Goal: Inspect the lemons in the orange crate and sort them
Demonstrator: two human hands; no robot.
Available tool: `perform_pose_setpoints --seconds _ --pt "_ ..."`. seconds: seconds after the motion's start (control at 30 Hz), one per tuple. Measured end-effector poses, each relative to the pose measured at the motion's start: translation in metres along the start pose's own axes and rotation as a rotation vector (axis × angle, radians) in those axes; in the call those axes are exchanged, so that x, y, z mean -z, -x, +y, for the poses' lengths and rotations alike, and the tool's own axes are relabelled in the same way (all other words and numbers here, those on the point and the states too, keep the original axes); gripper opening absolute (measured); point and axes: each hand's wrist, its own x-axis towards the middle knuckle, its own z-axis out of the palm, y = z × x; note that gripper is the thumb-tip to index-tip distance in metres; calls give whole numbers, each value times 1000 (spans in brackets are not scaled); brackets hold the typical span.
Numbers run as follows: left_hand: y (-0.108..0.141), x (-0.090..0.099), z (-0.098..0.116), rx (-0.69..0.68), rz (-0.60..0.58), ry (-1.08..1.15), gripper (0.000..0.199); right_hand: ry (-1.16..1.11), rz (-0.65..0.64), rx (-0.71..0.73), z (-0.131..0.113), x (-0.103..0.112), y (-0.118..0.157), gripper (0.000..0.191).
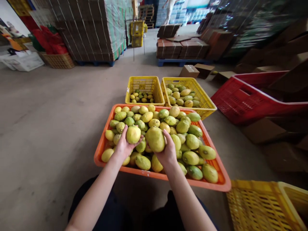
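My left hand (124, 147) is closed around a yellow-green lemon (133, 134), its fingers beneath and behind the fruit. A larger greenish lemon (155, 139) rests in my right hand (169, 150), with the thumb along its right side. Both hands are side by side above a shallow orange crate (207, 185), and the two held fruits are apart. Many more lemons, from green to yellow, fill the crate in a loose layer; my hands and forearms hide some near its front edge.
Behind the orange crate stand a yellow crate (127, 93) holding a few small lemons and another yellow crate (208, 107) with larger ones. A red crate (231, 99) is on the right, a yellow basket (255, 205) at lower right. Wrapped pallet stacks (84, 32) and a person (169, 12) are farther back.
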Motion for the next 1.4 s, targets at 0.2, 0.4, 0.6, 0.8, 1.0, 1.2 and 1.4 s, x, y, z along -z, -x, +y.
perform_pose_setpoints --seconds 0.2,0.4,0.6,0.8,1.0,1.2,1.4 --pt "5 -1 4 -37 51 41 36 -8 -113 -99 -2 0 3 32" --pt "-4 8 4 -83 59 49 29 -55 -77 -27 2 1 -1 29" --pt "-10 15 7 -27 24 94 35 41 -129 -42 5 -2 0 30" --pt "0 14 11 -65 15 151 42 70 -63 -50 13 -3 -5 20" --pt "2 19 15 -105 75 123 36 83 -167 -64 11 -10 6 25" --pt "7 20 16 -86 117 101 31 12 -102 -35 9 -13 11 23" --pt "7 24 13 -18 70 58 42 -31 -53 -92 8 -5 8 25"
